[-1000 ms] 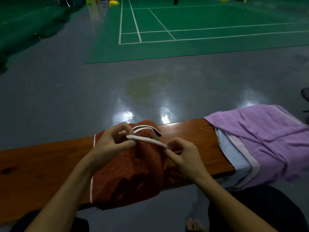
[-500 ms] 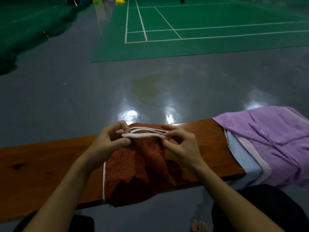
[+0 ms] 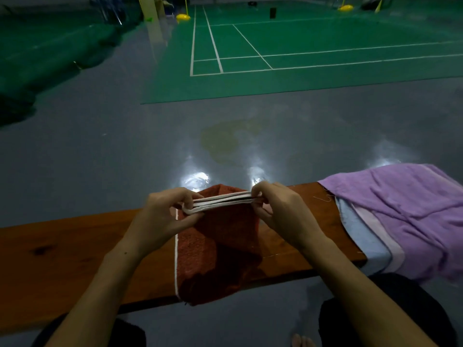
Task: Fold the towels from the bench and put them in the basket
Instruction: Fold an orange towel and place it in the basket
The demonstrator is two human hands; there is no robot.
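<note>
The left hand (image 3: 162, 216) and the right hand (image 3: 280, 211) each pinch one end of the stacked white-trimmed edges of a rust-red towel (image 3: 220, 246), thumbs below and curled fingers above, with the trim drawn level between them. The rest of the towel hangs down from that edge, lies across the wooden bench (image 3: 62, 259) and drapes over its near side. At the right end of the bench, apart from the red towel, lies a purple towel (image 3: 400, 211) on top of a pale pink towel (image 3: 375, 229) and a light blue towel (image 3: 358, 236), 3 layers hanging over the front. Beyond the bench is glossy grey floor (image 3: 125, 146), then a green badminton court (image 3: 300, 58) with white lines.
</note>
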